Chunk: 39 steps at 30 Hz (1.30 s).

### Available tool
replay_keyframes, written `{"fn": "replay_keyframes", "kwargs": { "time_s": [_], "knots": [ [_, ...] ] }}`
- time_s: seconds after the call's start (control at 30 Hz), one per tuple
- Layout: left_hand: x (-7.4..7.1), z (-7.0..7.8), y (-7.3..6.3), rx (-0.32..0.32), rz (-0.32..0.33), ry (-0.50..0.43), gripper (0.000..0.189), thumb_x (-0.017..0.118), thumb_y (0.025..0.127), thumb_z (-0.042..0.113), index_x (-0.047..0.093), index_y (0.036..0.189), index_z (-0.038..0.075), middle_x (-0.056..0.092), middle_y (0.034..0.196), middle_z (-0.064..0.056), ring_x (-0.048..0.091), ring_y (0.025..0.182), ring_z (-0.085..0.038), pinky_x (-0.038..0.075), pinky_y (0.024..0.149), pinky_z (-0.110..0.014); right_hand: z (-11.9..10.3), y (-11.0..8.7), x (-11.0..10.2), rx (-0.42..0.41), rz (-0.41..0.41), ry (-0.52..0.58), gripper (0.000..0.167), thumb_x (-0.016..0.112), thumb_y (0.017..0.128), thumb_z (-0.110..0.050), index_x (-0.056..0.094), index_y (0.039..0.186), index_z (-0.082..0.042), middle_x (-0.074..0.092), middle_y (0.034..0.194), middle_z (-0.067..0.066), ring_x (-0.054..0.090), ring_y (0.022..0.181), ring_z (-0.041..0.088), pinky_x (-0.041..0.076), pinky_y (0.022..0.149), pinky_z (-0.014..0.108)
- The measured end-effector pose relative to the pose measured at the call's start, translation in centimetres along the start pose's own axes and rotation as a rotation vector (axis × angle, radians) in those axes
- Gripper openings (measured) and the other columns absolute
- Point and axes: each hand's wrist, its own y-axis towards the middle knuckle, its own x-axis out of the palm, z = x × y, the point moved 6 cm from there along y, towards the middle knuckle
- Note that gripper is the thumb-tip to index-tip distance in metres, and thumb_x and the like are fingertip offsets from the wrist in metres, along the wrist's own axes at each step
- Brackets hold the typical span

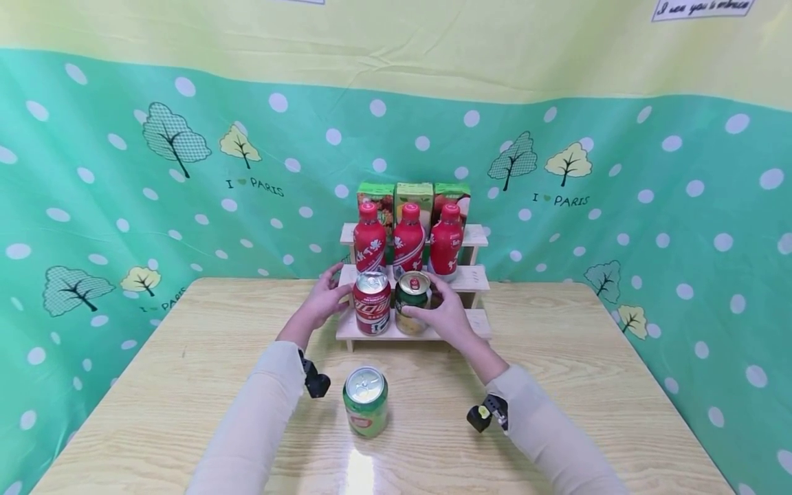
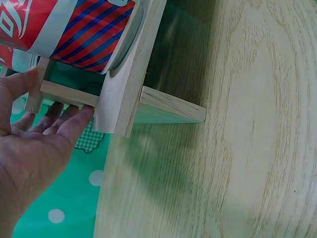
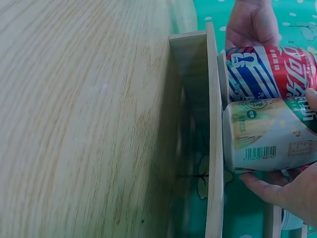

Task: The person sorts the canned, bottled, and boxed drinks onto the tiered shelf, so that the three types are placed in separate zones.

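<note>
A stepped wooden rack (image 1: 476,323) stands on the table. On its lowest step are a red cola can (image 1: 372,309) and, close to its right, a green-and-gold drink can (image 1: 408,323). My right hand (image 1: 448,317) holds the green-and-gold can from the right, thumb across its front and fingers around its far side; its base is right at the step. My left hand (image 1: 322,299) is at the rack's left end, beside the cola can. In the left wrist view, its extended fingers (image 2: 74,124) and thumb touch the side frame. A green can (image 1: 366,405) stands upright on the table, between the forearms.
Red bottles (image 1: 408,240) line the middle step, with drink cartons (image 1: 414,199) behind them on the top step. A green dotted cloth (image 1: 396,130) hangs behind the table. The wooden tabletop (image 1: 557,344) extends on both sides of the rack.
</note>
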Motion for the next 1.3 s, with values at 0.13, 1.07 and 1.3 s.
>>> {"fn": "replay_keyframes", "kwargs": {
  "time_s": [0.13,1.07,1.3],
  "knots": [
    [0.0,0.0,0.0,0.005,-0.003,-0.009,0.073,0.048,0.093,0.004,0.007,0.152,0.019,0.009,0.156,-0.020,0.025,0.140,-0.038,0.034,0.110,-0.052,-0.2,0.1,0.2,-0.003,0.013,-0.008,0.082,0.082,0.071,-0.032,0.039,0.141,-0.024,0.047,0.137,0.005,0.042,0.128,0.024,0.038,0.109,0.045],
    [-0.1,-0.4,0.1,-0.010,0.006,0.022,0.072,0.049,0.094,0.007,0.007,0.152,0.021,0.010,0.156,-0.020,0.029,0.139,-0.037,0.037,0.109,-0.051,-0.8,-1.7,-1.4,-0.057,-0.017,-0.017,0.072,0.077,0.076,-0.032,0.041,0.138,-0.026,0.052,0.130,0.007,0.051,0.121,0.026,0.049,0.099,0.043],
    [-0.1,-0.1,0.1,-0.010,-0.001,0.017,0.074,0.049,0.094,0.007,0.006,0.152,0.021,0.007,0.157,-0.019,0.025,0.140,-0.038,0.035,0.110,-0.052,-1.4,-2.9,-1.9,-0.101,-0.037,0.032,0.063,0.075,0.079,-0.027,0.045,0.134,-0.018,0.054,0.125,0.011,0.052,0.118,0.028,0.052,0.095,0.043]
  ]
}}
